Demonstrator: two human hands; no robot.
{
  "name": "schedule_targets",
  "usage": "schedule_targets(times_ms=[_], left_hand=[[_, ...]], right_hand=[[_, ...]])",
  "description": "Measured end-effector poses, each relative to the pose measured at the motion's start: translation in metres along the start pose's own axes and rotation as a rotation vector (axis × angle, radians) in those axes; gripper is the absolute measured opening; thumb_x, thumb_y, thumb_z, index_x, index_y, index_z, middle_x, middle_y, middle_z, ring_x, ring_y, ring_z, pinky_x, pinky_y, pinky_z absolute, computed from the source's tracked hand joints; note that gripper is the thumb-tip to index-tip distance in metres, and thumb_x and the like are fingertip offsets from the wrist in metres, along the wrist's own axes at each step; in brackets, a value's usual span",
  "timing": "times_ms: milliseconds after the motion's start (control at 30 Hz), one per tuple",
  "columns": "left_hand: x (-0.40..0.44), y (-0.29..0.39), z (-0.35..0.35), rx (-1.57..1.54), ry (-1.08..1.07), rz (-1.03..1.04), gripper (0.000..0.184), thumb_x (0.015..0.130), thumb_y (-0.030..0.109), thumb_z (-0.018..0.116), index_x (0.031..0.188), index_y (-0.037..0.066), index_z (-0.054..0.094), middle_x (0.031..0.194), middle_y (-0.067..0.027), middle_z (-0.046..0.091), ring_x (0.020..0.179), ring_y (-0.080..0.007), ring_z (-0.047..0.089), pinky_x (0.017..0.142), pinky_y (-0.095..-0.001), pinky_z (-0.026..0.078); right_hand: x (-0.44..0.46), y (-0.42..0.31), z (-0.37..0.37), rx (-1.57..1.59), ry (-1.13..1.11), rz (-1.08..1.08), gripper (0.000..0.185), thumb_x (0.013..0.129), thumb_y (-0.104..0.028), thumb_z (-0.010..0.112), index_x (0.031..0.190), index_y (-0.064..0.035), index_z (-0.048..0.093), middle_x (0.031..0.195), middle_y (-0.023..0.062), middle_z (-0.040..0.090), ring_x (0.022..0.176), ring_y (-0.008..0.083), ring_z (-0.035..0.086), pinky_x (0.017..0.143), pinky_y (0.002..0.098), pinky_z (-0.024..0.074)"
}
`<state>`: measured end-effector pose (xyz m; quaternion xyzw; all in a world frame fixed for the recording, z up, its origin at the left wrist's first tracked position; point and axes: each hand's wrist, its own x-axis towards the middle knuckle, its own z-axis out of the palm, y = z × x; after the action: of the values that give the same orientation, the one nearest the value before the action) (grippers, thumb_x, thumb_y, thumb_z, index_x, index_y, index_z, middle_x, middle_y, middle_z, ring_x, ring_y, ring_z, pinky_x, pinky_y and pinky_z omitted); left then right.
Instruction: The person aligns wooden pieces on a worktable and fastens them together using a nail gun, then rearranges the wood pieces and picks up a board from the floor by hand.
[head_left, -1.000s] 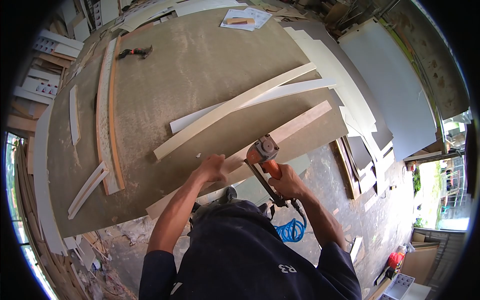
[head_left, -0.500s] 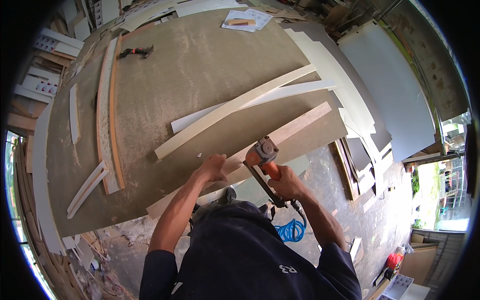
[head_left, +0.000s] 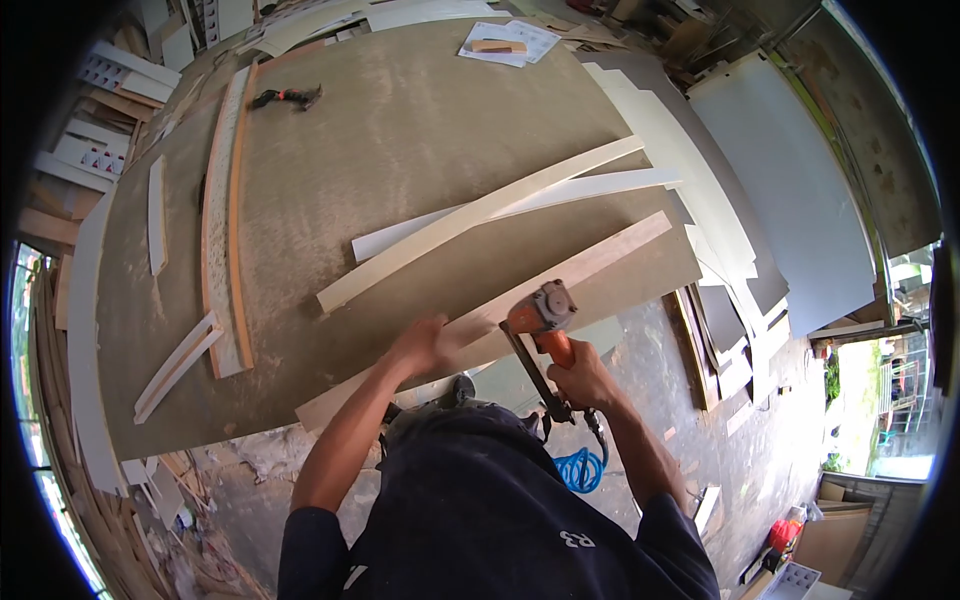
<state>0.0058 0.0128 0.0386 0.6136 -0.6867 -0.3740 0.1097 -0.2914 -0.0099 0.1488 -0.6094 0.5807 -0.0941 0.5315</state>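
My right hand (head_left: 583, 378) is wrapped round the handle of an orange and grey nail gun (head_left: 540, 313). The gun's nose rests at or just above a long pale wooden strip (head_left: 600, 255) along the near edge of the worktable. A blue coiled hose (head_left: 578, 470) hangs beneath the gun. My left hand (head_left: 425, 345) lies on the same strip, left of the gun. Its fingers are smeared by motion, and their grip cannot be made out.
On the brown table (head_left: 340, 160) lie two crossed strips (head_left: 430, 245), a long boarded strip (head_left: 225, 220), a short piece (head_left: 178, 368), a hammer (head_left: 290, 97) and papers (head_left: 510, 42) under a wooden block. Stacked sheets (head_left: 790, 190) stand at the right.
The nail gun and my right hand have moved slightly right and tilted. My left hand has shifted a little and is blurred. The whole view has turned slightly.
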Motion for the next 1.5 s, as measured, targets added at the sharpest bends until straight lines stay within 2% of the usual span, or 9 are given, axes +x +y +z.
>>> schedule_targets(times_ms=[67, 167, 267, 633, 733, 800, 1033, 1333, 1500], left_hand=[[-0.027, -0.006, -0.012, 0.027, -0.045, -0.194, 0.059, 0.063, 0.023, 0.084, 0.11, -0.002, 0.06, 0.104, -0.0274, 0.067, 0.104, -0.0421, 0.065, 0.09, -0.0473, 0.052], [-0.071, -0.034, -0.027, -0.004, -0.018, -0.086, 0.057, 0.061, 0.02, 0.081, 0.11, -0.002, 0.061, 0.101, -0.0261, 0.068, 0.101, -0.0419, 0.065, 0.09, -0.0465, 0.053], [-0.089, -0.049, -0.03, 0.032, -0.071, -0.209, 0.057, 0.061, 0.019, 0.08, 0.109, -0.004, 0.061, 0.098, -0.0268, 0.068, 0.1, -0.0417, 0.066, 0.089, -0.0461, 0.053], [-0.053, -0.029, -0.002, 0.122, 0.017, 0.037, 0.056, 0.062, 0.025, 0.081, 0.102, -0.005, 0.055, 0.096, -0.0265, 0.065, 0.101, -0.044, 0.064, 0.089, -0.0482, 0.053], [-0.03, -0.009, -0.002, 0.099, -0.117, -0.069, 0.056, 0.063, 0.025, 0.08, 0.103, -0.005, 0.054, 0.093, -0.0262, 0.065, 0.101, -0.0439, 0.064, 0.089, -0.049, 0.053], [-0.025, -0.01, 0.005, 0.137, -0.101, -0.03, 0.056, 0.064, 0.026, 0.08, 0.103, -0.004, 0.054, 0.092, -0.0263, 0.066, 0.1, -0.0437, 0.064, 0.089, -0.049, 0.053], [-0.024, -0.012, 0.009, 0.152, -0.071, 0.002, 0.055, 0.065, 0.027, 0.08, 0.102, -0.005, 0.054, 0.093, -0.0268, 0.067, 0.099, -0.0433, 0.065, 0.09, -0.0484, 0.053], [-0.027, -0.012, 0.01, 0.181, -0.056, 0.025, 0.057, 0.068, 0.029, 0.082, 0.105, -0.004, 0.053, 0.096, -0.0268, 0.065, 0.103, -0.0428, 0.063, 0.092, -0.0484, 0.051], [-0.027, -0.01, 0.008, 0.177, -0.072, 0.011, 0.059, 0.068, 0.03, 0.083, 0.104, -0.004, 0.052, 0.097, -0.0261, 0.065, 0.104, -0.0426, 0.063, 0.093, -0.0484, 0.051]], right_hand=[[-0.005, 0.015, -0.005, 0.035, 0.001, -0.021, 0.041, 0.077, -0.011, 0.061, 0.116, 0.0016, 0.063, 0.073, 0.008, 0.063, 0.063, 0.0186, 0.062, 0.062, 0.035, 0.0505], [-0.022, 0.009, -0.015, 0.1, 0.028, 0.139, 0.043, 0.08, -0.008, 0.059, 0.123, -0.0016, 0.061, 0.067, 0.0047, 0.058, 0.052, 0.0135, 0.059, 0.05, 0.0308, 0.0472], [-0.028, 0.024, -0.02, 0.101, 0.044, 0.138, 0.043, 0.08, -0.008, 0.059, 0.122, -0.0002, 0.061, 0.067, 0.0048, 0.058, 0.052, 0.0137, 0.059, 0.051, 0.031, 0.048], [-0.034, 0.008, -0.018, 0.062, 0.056, 0.15, 0.041, 0.08, -0.009, 0.058, 0.12, 0.0004, 0.062, 0.069, 0.0064, 0.06, 0.054, 0.0138, 0.06, 0.052, 0.0313, 0.0488], [-0.028, -0.003, -0.015, 0.05, 0.035, 0.169, 0.041, 0.08, -0.01, 0.059, 0.119, 0.0002, 0.062, 0.069, 0.0073, 0.06, 0.055, 0.014, 0.059, 0.054, 0.0322, 0.0486], [-0.02, -0.001, -0.011, 0.024, 0.001, 0.094, 0.042, 0.079, -0.012, 0.06, 0.119, 0.0003, 0.062, 0.069, 0.007, 0.059, 0.056, 0.0142, 0.058, 0.054, 0.0328, 0.0475], [-0.004, 0.001, -0.002, -0.065, 0.003, -0.013, 0.043, 0.076, -0.014, 0.062, 0.115, 0.0032, 0.064, 0.075, 0.0139, 0.063, 0.069, 0.0184, 0.062, 0.07, 0.0356, 0.0505], [-0.004, -0.007, 0.002, -0.096, -0.06, 0.026, 0.036, 0.076, -0.014, 0.062, 0.106, 0.006, 0.063, 0.065, 0.0119, 0.06, 0.059, 0.0204, 0.061, 0.059, 0.037, 0.0496], [-0.007, -0.012, 0.003, -0.105, -0.062, 0.016, 0.041, 0.076, -0.014, 0.063, 0.113, 0.0049, 0.064, 0.07, 0.0135, 0.062, 0.063, 0.0209, 0.063, 0.064, 0.0367, 0.0505]])
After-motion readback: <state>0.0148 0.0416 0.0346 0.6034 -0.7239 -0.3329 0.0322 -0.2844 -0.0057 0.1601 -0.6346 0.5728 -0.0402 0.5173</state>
